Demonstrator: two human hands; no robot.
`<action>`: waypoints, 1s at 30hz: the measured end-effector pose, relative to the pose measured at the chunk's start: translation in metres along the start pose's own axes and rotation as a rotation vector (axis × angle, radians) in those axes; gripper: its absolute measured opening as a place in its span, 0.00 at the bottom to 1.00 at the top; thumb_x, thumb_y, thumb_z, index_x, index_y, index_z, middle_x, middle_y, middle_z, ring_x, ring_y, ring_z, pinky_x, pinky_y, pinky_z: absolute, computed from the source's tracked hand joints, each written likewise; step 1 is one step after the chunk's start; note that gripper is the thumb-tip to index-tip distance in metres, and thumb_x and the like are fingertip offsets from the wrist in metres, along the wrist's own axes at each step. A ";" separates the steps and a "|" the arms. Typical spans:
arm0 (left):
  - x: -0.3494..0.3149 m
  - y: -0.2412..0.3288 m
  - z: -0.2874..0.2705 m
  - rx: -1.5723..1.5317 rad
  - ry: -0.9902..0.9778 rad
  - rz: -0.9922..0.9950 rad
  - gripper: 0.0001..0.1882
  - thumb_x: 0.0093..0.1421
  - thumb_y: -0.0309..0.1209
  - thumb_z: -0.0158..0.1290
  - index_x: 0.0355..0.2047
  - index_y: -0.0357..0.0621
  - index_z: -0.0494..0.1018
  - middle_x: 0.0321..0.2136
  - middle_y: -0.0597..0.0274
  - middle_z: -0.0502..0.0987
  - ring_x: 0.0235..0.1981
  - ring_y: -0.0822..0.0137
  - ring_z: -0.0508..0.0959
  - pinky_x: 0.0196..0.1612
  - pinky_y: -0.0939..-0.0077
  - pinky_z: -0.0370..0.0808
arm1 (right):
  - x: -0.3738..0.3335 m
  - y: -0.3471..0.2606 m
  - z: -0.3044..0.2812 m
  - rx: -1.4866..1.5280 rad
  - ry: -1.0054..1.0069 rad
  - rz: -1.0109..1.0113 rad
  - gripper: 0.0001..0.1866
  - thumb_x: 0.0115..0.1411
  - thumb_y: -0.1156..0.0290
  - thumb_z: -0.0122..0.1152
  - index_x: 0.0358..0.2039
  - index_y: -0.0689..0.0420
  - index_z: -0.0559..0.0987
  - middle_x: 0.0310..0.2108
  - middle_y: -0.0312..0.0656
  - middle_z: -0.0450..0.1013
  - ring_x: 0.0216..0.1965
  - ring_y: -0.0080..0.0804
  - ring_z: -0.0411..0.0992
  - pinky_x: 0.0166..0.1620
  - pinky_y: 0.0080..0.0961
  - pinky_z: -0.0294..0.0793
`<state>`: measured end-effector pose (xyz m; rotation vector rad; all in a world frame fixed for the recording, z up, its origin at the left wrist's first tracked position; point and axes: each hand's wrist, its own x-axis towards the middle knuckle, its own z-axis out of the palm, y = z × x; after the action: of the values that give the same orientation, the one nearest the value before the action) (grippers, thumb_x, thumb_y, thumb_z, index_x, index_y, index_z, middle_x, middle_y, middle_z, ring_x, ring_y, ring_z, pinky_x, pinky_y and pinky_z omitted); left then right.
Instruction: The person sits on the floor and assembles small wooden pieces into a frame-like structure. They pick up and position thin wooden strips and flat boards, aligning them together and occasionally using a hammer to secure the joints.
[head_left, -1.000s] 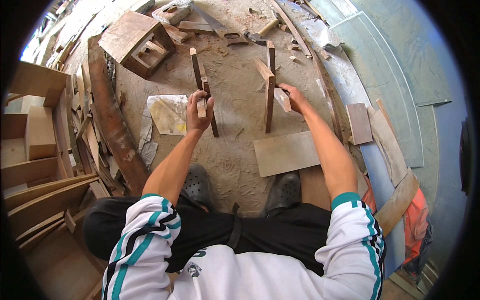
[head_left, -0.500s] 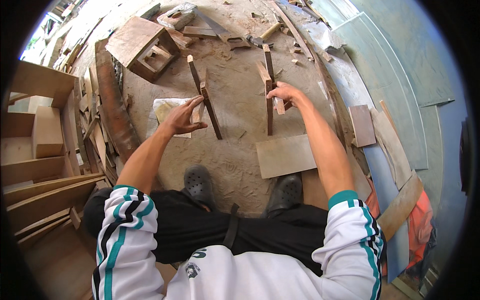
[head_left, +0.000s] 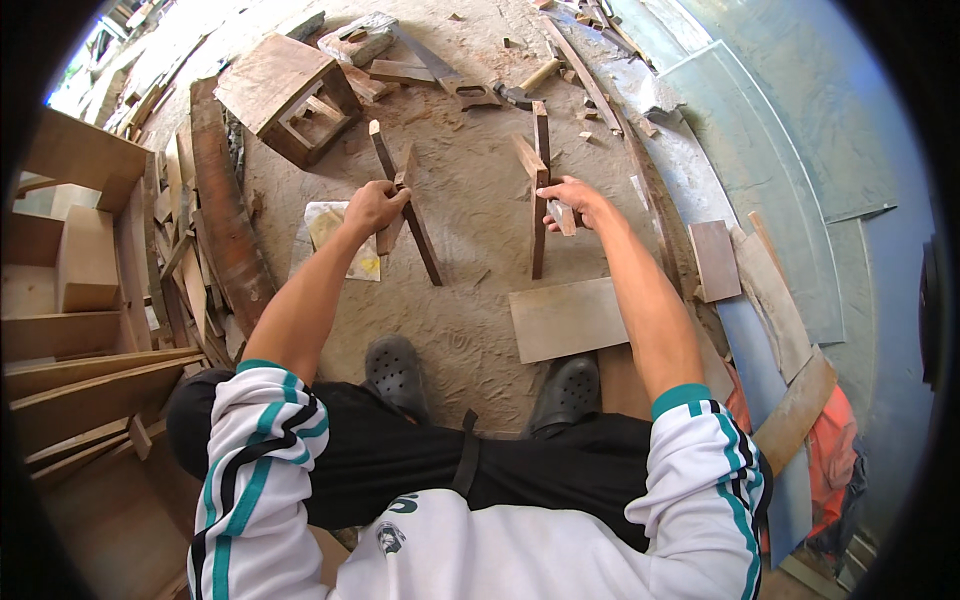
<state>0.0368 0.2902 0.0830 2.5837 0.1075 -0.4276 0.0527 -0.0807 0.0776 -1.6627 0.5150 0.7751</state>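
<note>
Two small wooden frames made of crossed strips stand apart on the dusty ground before me. My left hand (head_left: 376,207) is closed around the left wooden frame (head_left: 421,236), near where its strips meet. At the other side my right hand (head_left: 580,203) grips the right wooden frame (head_left: 539,240), fingers wrapped about a short crosspiece that points toward me. Each frame has a long dark strip with a paler piece across it. Part of each joint is hidden behind my fingers.
A box-like wooden stool (head_left: 285,90) lies at the far left, by a handsaw (head_left: 450,80) and a hammer (head_left: 530,85). A flat board (head_left: 568,318) lies near my right shoe. Wood scraps line both sides; a wooden cabinet (head_left: 75,260) stands at left, glass sheets (head_left: 770,180) at right.
My left hand has closed on the left frame from a looser, spread hold. My right fingers have wrapped further round the right frame's crosspiece. Both frames stay about where they were.
</note>
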 end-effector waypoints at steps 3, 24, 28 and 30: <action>0.003 -0.003 0.006 -0.072 0.108 -0.156 0.26 0.56 0.54 0.55 0.41 0.43 0.77 0.34 0.44 0.80 0.38 0.47 0.80 0.43 0.59 0.74 | 0.004 -0.001 -0.004 -0.137 0.044 -0.046 0.28 0.55 0.63 0.67 0.53 0.62 0.69 0.41 0.50 0.75 0.31 0.45 0.77 0.34 0.44 0.82; 0.016 0.018 -0.055 0.714 0.065 0.981 0.13 0.55 0.41 0.58 0.32 0.45 0.76 0.34 0.62 0.75 0.45 0.63 0.75 0.50 0.69 0.71 | 0.035 -0.039 -0.043 -1.130 0.488 -0.837 0.19 0.49 0.79 0.58 0.42 0.49 0.80 0.41 0.58 0.70 0.44 0.56 0.72 0.51 0.40 0.73; 0.008 0.011 -0.072 0.679 0.038 0.864 0.15 0.55 0.41 0.57 0.30 0.40 0.75 0.31 0.57 0.75 0.40 0.57 0.77 0.42 0.64 0.75 | 0.036 -0.046 -0.055 -0.893 0.478 -0.746 0.19 0.49 0.78 0.61 0.43 0.49 0.80 0.42 0.56 0.72 0.45 0.54 0.73 0.51 0.40 0.72; 0.005 0.011 -0.071 0.602 0.070 0.834 0.16 0.54 0.41 0.57 0.28 0.39 0.74 0.30 0.54 0.75 0.36 0.54 0.78 0.38 0.62 0.75 | 0.037 -0.042 -0.068 -0.844 0.469 -0.693 0.20 0.50 0.77 0.63 0.45 0.49 0.80 0.42 0.56 0.72 0.46 0.53 0.72 0.51 0.40 0.72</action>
<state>0.0629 0.3165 0.1451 2.8816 -1.1923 -0.0441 0.1225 -0.1345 0.0866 -2.6174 -0.1445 0.0431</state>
